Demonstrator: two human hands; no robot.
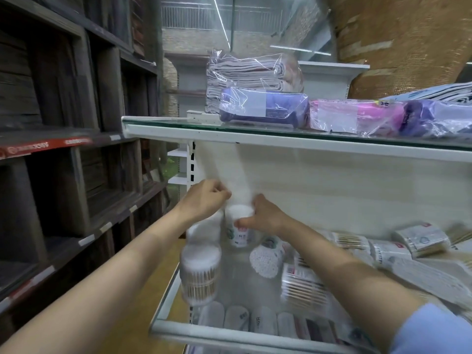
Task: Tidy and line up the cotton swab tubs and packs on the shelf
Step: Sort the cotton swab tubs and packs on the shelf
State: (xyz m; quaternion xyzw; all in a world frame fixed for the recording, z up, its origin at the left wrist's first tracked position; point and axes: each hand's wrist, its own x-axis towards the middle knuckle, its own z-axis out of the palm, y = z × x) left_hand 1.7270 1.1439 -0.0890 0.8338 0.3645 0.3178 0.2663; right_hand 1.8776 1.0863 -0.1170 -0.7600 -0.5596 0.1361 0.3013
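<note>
We are reaching both bare forearms forward and up, wrists close together; our left hand [207, 199] is curling its fingers inward, knuckles up; our right hand [263, 217] is bending at the wrist, thumb pointing left; a blue sleeve is covering our right upper arm.

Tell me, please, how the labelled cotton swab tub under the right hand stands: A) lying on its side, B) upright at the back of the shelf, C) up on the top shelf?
B: the labelled tub stands upright near the back panel, with the right hand on it.
</note>
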